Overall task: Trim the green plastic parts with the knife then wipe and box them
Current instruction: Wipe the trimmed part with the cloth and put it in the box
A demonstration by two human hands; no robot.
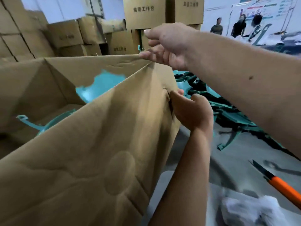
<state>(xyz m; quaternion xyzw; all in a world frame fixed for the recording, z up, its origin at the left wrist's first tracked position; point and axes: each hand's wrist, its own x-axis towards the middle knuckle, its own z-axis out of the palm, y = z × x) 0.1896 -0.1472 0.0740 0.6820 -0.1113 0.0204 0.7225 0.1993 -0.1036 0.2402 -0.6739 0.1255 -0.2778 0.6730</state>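
The cardboard box [91,144] wall is hiding most of the green parts [101,85] inside. The knife [280,185] handle is running off the right edge. The white cloth [250,211] is blurring, and the people [239,26] behind are too small to make out.

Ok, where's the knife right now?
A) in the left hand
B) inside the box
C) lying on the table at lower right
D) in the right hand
C: the knife, orange-handled, lies on the grey table at lower right, apart from both hands; the right hand pinches the box at its top corner and the left hand grips its near edge.
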